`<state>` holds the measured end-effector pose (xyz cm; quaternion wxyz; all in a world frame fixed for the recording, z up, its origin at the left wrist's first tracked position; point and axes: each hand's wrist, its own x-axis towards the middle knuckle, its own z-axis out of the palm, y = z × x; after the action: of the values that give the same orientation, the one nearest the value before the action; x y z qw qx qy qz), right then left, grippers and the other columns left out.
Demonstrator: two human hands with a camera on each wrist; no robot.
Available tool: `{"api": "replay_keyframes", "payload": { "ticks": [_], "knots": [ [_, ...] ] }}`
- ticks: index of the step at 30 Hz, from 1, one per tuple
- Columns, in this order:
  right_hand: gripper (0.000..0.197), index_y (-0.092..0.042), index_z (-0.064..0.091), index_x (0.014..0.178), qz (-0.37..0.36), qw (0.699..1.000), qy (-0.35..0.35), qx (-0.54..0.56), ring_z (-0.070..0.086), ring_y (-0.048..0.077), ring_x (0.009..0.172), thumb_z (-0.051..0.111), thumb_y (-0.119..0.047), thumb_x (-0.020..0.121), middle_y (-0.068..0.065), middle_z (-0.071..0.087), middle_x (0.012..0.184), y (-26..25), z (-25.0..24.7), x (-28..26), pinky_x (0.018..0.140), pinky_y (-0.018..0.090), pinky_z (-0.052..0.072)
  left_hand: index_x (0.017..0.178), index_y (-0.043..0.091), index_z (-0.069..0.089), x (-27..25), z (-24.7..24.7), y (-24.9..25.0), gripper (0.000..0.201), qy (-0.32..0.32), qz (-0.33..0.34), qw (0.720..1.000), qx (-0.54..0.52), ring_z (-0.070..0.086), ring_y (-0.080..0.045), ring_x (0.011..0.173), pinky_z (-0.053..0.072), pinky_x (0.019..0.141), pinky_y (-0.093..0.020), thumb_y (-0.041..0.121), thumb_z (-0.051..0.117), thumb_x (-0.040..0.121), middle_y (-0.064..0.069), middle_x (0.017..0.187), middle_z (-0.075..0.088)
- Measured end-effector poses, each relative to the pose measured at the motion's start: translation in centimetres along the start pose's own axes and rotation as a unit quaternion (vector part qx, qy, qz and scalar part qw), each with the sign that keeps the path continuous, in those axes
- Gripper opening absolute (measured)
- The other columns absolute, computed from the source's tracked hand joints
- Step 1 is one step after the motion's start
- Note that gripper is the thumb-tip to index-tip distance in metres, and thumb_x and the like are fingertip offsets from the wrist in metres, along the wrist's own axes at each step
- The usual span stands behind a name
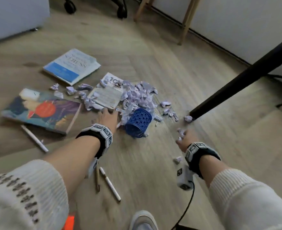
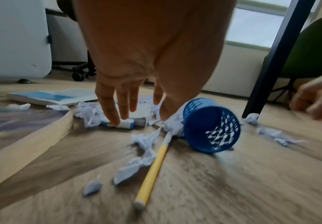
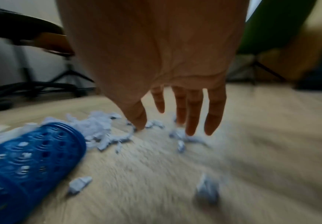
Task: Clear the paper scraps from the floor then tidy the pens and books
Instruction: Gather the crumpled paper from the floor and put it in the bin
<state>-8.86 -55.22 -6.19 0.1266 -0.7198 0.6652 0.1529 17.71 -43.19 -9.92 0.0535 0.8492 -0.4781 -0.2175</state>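
A heap of crumpled pale paper scraps point(image 1: 137, 95) lies on the wooden floor around a tipped blue mesh pen cup point(image 1: 137, 122). My left hand point(image 1: 108, 117) reaches down just left of the cup, fingers straight, one fingertip touching a white-and-blue marker point(image 2: 124, 125). My right hand point(image 1: 184, 138) hovers over loose scraps point(image 3: 177, 133) right of the cup, fingers spread and straight. Three books lie nearby: a blue-and-white one point(image 1: 71, 66), a dark one with a red circle point(image 1: 42, 110), and a thin booklet point(image 1: 108, 93). Pens point(image 1: 109, 184) lie by my left forearm, and a yellow pen point(image 2: 152, 171) lies near the cup.
A black slanted table leg point(image 1: 241, 82) stands on the floor right of the heap, with a scrap point(image 1: 188, 118) at its foot. Another white pen point(image 1: 34, 138) lies below the dark book. Chair castors point(image 1: 69, 6) and wooden legs point(image 1: 185, 22) stand further back. My shoe point(image 1: 142, 220) is at the bottom.
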Motion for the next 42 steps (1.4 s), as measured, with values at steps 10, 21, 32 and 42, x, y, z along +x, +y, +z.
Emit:
{"api": "replay_keyframes", "payload": {
  "ticks": [10, 21, 32, 42],
  "knots": [
    [0.006, -0.01, 0.052, 0.093, -0.004, 0.991, 0.05, 0.128, 0.056, 0.036, 0.096, 0.053, -0.013, 0.088, 0.021, 0.059, 0.102, 2.1, 9.8, 2.5, 0.074, 0.033, 0.039, 0.113, 0.012, 0.053, 2.1, 3.6, -4.7, 0.022, -0.036, 0.039, 0.998, 0.028, 0.053, -0.035, 0.101, 0.047, 0.084, -0.04, 0.015, 0.055, 0.092, -0.016, 0.118, 0.045],
    [0.069, -0.01, 0.041, 0.121, 0.117, 0.978, 0.148, 0.089, 0.045, 0.039, 0.111, 0.037, -0.069, 0.085, 0.019, 0.037, 0.119, 3.9, 7.0, 9.5, 0.092, 0.044, 0.04, 0.104, 0.009, 0.042, 2.6, 1.5, 1.9, 0.01, 0.076, 0.097, 0.98, -0.154, 0.045, -0.016, 0.065, 0.032, 0.051, -0.023, 0.009, 0.043, 0.094, -0.009, 0.102, 0.036],
    [0.028, -0.006, 0.058, 0.106, -0.134, 0.984, 0.114, -0.025, 0.06, 0.037, 0.091, 0.039, -0.027, 0.101, 0.018, 0.063, 0.101, 3.7, 6.9, 12.8, 0.071, 0.039, 0.043, 0.121, 0.017, 0.042, 2.9, 2.0, 10.4, 0.086, 0.119, 0.105, 0.987, 0.006, 0.045, -0.021, 0.096, 0.051, 0.063, -0.031, 0.082, 0.052, 0.066, -0.008, 0.11, 0.033],
    [0.033, -0.001, 0.046, 0.12, 0.012, 0.973, 0.217, 0.079, 0.049, 0.041, 0.11, 0.038, -0.026, 0.099, 0.022, 0.043, 0.124, 4.5, 0.9, 19.2, 0.089, 0.046, 0.043, 0.094, 0.013, 0.055, 3.6, 0.6, 7.9, 0.049, 0.045, 0.0, 0.987, 0.154, 0.042, -0.022, 0.088, 0.034, 0.059, -0.029, 0.043, 0.072, 0.06, -0.006, 0.097, 0.027]
  ]
}}
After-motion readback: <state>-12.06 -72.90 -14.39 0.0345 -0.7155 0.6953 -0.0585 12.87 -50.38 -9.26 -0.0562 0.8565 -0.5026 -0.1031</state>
